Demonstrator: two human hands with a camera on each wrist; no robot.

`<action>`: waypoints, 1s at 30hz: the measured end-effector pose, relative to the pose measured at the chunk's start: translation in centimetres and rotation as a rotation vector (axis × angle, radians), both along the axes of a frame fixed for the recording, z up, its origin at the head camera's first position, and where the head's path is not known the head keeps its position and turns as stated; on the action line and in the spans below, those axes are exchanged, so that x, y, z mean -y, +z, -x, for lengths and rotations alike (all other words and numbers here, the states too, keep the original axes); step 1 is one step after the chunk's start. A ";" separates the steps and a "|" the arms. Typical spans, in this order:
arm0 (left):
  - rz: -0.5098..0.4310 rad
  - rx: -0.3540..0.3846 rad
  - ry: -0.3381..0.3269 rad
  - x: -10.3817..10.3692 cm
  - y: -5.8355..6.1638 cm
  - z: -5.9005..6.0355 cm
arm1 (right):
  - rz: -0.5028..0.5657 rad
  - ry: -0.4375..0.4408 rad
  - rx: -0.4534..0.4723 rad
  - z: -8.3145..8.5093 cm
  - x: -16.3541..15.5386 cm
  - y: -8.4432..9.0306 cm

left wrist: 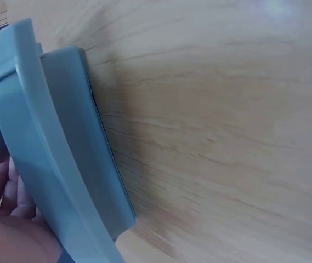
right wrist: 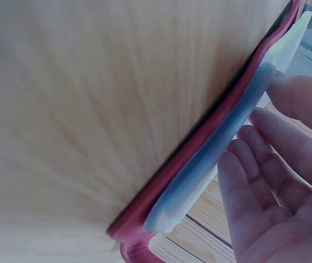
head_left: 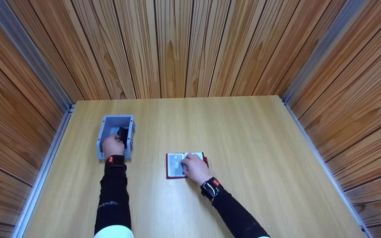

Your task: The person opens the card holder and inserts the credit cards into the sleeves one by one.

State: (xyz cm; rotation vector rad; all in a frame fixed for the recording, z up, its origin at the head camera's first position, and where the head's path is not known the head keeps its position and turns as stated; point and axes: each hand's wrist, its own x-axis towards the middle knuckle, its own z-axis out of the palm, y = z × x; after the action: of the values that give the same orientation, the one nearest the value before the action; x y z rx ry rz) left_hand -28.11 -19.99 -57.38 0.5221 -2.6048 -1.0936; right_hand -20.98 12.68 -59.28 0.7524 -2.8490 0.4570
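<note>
The left hand (head_left: 112,146) sits at the near edge of a small grey box (head_left: 108,123) on the left of the table (head_left: 243,138), fingers curled round a dark thing (head_left: 123,135) standing inside it – likely to keep it upright. The right hand (head_left: 194,168) lies on a red tray (head_left: 169,174) near the middle, fingers bent on the pale cards (head_left: 174,164) there – the grip cannot be told

Grey-blue box (head_left: 115,123), red tray (head_left: 169,167) under pale grey-white cards (head_left: 176,164), light wood-grain table (head_left: 243,142).

One grey box (head_left: 115,123), one red case (head_left: 170,167), two hands.
</note>
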 end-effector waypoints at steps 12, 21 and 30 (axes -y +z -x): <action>0.005 0.135 0.050 0.6 0.7 0.1 | 0.003 -0.006 0.023 -0.1 0.1 0.2; -0.018 0.028 0.074 0.5 1.0 -0.2 | -0.009 -0.018 0.038 -0.1 0.1 0.2; 0.006 -0.054 0.067 0.4 0.8 -0.2 | -0.008 -0.019 0.002 -0.2 0.1 0.1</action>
State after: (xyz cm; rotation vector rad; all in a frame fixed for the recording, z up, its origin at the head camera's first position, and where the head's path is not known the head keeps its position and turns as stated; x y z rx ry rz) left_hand -27.92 -20.40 -56.61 0.5659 -2.5248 -1.0633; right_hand -20.74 12.57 -59.17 0.7263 -2.8593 0.4438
